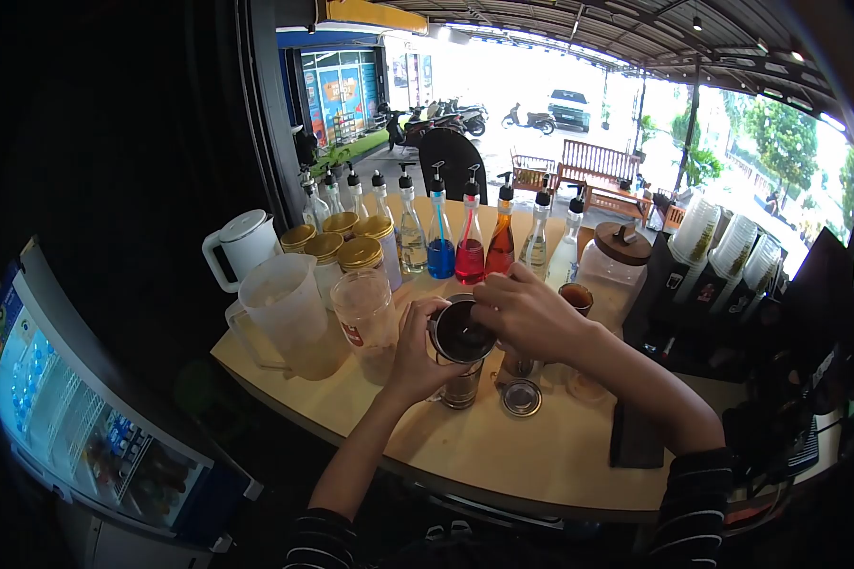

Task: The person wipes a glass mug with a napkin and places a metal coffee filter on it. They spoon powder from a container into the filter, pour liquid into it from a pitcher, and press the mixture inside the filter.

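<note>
My left hand (417,348) is wrapped round the side of a metal cup (463,334) with dark contents, tilted a little toward me. Over the cup's right rim, my right hand (522,308) is pinched closed; what its fingers hold is too small to make out. Directly below the cup stands a glass vessel (460,387) with brownish contents. A round metal lid (522,397) lies on the wooden counter (522,455) to the right of that vessel. Left of my left hand is a clear plastic jar (364,313) with a red label.
A frosted pitcher (280,308), white jug (245,237) and gold-lidded jars (359,253) stand left. Pump bottles, including a blue one (440,254), line the back. At right are a wooden-lidded jar (621,248), amber glass (576,300) and stacked cups (697,230).
</note>
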A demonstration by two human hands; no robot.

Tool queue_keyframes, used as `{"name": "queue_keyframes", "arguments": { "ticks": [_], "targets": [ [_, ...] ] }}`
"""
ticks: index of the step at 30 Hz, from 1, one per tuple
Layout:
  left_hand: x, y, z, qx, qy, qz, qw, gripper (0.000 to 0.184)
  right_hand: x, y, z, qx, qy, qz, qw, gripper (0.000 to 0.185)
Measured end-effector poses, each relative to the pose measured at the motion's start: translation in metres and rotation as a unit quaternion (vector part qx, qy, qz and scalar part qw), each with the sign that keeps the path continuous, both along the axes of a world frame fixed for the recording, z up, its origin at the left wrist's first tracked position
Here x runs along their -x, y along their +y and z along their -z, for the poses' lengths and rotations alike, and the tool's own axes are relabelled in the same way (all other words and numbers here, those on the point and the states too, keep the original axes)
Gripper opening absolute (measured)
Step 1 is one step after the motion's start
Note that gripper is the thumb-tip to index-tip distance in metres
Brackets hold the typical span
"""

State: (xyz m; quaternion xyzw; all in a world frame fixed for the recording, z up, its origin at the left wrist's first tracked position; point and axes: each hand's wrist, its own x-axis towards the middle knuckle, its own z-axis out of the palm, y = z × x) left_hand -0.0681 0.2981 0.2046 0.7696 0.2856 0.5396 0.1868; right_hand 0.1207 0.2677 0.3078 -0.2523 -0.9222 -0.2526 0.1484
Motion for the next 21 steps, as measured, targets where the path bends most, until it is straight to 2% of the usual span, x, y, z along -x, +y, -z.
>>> {"name": "queue_keyframes", "arguments": {
  "ticks": [2,5,8,12,14,18,21],
  "targets": [
    [-0.002,-0.002,-0.001,0.012,-0.011,0.007,1.000,0.076,0.000,0.003,0.002,-0.069,0.033,0.010,0.997,0.015],
    [-0.002,-0.001,-0.002,0.003,0.004,-0.015,1.000,0.075,0.005,-0.007,0.001,-0.025,0.002,-0.010,1.000,0.016],
    [-0.002,-0.001,0.001,0.015,0.011,-0.009,1.000,0.073,0.000,0.001,0.002,-0.067,0.015,0.000,0.998,0.015],
    [0.002,0.001,-0.001,0.009,0.033,0.004,0.999,0.073,0.004,0.002,0.003,-0.056,0.005,-0.021,0.998,0.013],
    [0.003,0.003,0.001,0.006,0.045,0.006,0.999,0.074,0.004,0.000,-0.004,-0.055,-0.051,-0.002,0.997,0.013],
    [0.004,0.003,0.002,0.007,0.034,0.001,0.999,0.076,0.001,0.000,-0.010,-0.011,-0.073,0.033,0.997,0.013],
    [0.000,-0.002,0.001,0.022,0.026,-0.005,0.999,0.076,0.006,-0.001,0.002,-0.044,-0.045,-0.015,0.998,0.014]
  ]
}}
